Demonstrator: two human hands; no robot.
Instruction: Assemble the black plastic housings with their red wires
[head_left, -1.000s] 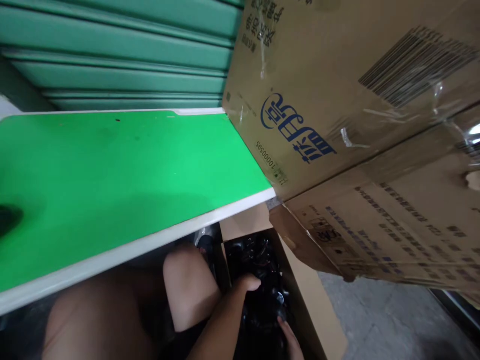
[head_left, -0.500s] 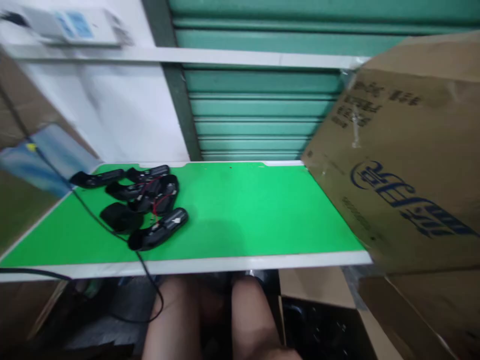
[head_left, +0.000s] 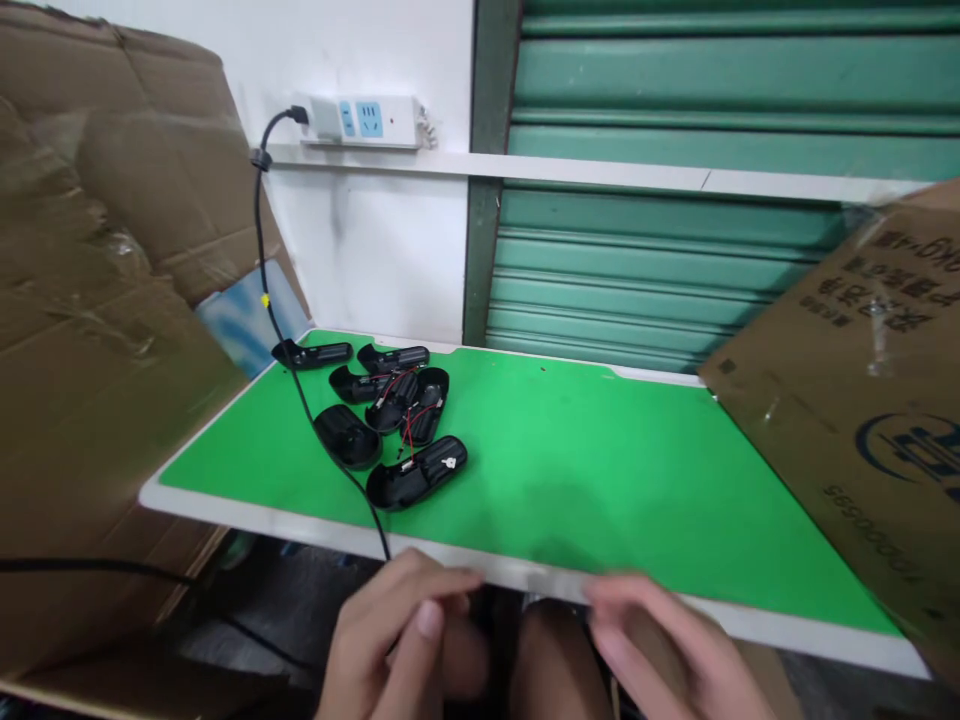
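"Relative to black shells [head_left: 409, 486] on desk [head_left: 585, 450], left hand [head_left: 382, 625] and right hand [head_left: 712, 660] have risen from lower right to the near edge. Grips?"

"Both open, fingers curled, seemingly unladen."

"Why shells bunched left?"

"Probably keeps red wires [head_left: 411, 438] clear of hands."

Green-topped table with white edge [head_left: 600, 480]: right half bare, open to passage. Left half: cluster of curved black plastic shells [head_left: 405, 410], red wires among them. Thin black cable [head_left: 294, 372] hanging across the shells and front edge. Large brown cardboard boxes [head_left: 847, 420], one walling each end. White horizontal rail [head_left: 585, 171] spanning the back above the tabletop.
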